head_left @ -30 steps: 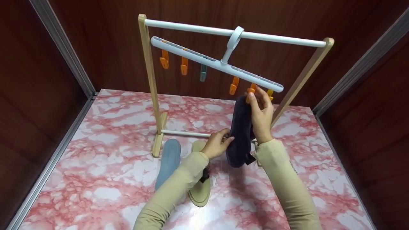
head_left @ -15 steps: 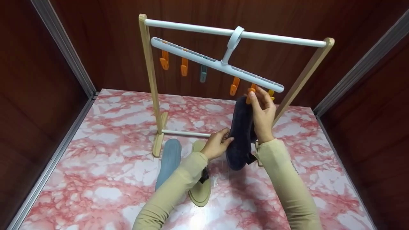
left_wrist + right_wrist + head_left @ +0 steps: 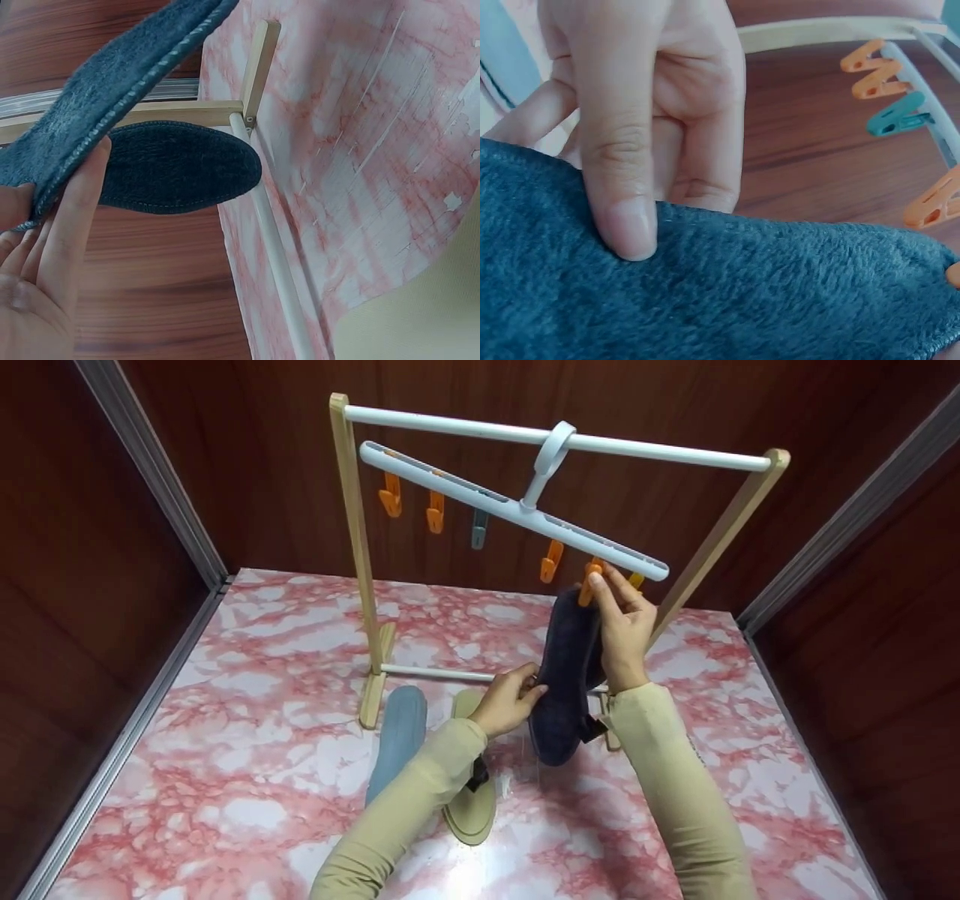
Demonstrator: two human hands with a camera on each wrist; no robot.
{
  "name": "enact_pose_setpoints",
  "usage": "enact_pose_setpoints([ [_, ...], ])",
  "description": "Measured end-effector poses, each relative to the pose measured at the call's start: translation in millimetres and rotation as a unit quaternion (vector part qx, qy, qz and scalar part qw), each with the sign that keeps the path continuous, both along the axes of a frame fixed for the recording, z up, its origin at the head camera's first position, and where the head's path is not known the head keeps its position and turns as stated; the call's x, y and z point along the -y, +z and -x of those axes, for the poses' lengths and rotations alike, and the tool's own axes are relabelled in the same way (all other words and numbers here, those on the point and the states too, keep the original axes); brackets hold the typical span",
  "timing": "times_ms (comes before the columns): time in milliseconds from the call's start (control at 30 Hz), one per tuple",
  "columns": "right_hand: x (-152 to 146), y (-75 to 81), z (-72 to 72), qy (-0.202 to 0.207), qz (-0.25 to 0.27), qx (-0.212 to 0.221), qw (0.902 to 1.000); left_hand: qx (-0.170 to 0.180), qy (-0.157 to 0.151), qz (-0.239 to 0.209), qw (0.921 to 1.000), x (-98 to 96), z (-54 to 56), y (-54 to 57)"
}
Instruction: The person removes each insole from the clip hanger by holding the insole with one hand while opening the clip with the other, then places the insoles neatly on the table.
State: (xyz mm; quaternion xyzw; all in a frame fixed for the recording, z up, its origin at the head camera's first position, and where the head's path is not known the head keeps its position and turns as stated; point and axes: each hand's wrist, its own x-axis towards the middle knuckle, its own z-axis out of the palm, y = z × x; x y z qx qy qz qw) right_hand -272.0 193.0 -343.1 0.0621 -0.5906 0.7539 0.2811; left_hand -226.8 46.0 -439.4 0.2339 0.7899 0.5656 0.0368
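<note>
A dark navy fuzzy insole [image 3: 561, 682] hangs below the right part of a tilted white hanger [image 3: 480, 499]. My left hand [image 3: 511, 701] pinches its left edge between thumb and fingers; the right wrist view shows this thumb [image 3: 626, 225] on the pile. My right hand [image 3: 626, 622] pinches an orange clip [image 3: 591, 585], whose lower end overlaps the insole's upper right edge. Whether its tips grip the fabric I cannot tell. In the left wrist view a second navy insole [image 3: 180, 166] shows behind the held one [image 3: 127, 82]. A black tag [image 3: 592, 728] sticks out low on the right.
The hanger hooks over the white bar of a wooden-legged rack [image 3: 360, 562]. More clips, orange, a teal one [image 3: 478, 529] and a yellow one [image 3: 636, 580], hang along it. A blue-grey insole [image 3: 401, 735] and a beige insole [image 3: 471, 814] lie on the marbled surface [image 3: 247, 810].
My right hand has shifted slightly right and down with the clip. The navy insole's lower end hangs a little lower, and the hanger's left end has risen slightly. The left hand has barely moved.
</note>
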Motion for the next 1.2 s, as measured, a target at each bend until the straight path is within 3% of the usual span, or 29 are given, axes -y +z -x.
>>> enact_pose_setpoints([
  [267,0,1.4,1.9,0.029,0.056,0.004,0.998,-0.003,0.001,0.023,0.9997,2.3,-4.4,-2.8],
  [633,-4,0.5,2.9,0.034,0.047,0.032,0.9978,-0.013,-0.004,0.012,0.9998,6.6,-7.6,-13.7],
  [767,-4,-0.9,2.8,0.041,0.033,0.027,0.9983,-0.021,0.001,0.016,0.9997,9.4,-9.6,-20.4],
  [967,-4,-3.2,3.3,0.052,0.023,0.02,0.9982,0.003,-0.001,0.015,0.9999,11.8,-13.0,-27.7],
  [1200,-5,-6.0,4.2,0.062,0.022,0.008,0.9978,-0.001,0.007,0.03,0.9995,12.1,-16.1,-34.6],
])
